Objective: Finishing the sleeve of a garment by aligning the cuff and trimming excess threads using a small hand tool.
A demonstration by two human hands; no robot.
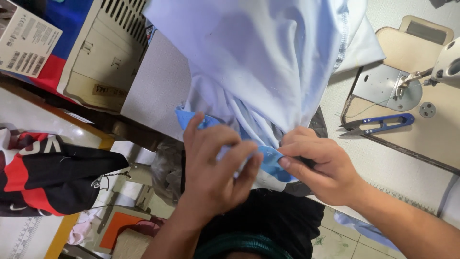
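A pale blue garment (258, 52) hangs bunched over the edge of the sewing table. At its lower end sits a brighter blue collar piece (270, 160). My left hand (213, 172) grips the collar and the gathered cloth from the left, fingers curled around them. My right hand (321, 165) pinches the collar's right end between thumb and fingertips. Both hands meet at the same spot, just above my dark lap.
Blue-handled thread snips (378, 124) lie on the table to the right, beside the sewing machine's metal needle plate (383, 86) and white head (448, 62). A black and red garment (43, 177) lies at left. A cream plastic box (105, 52) stands at upper left.
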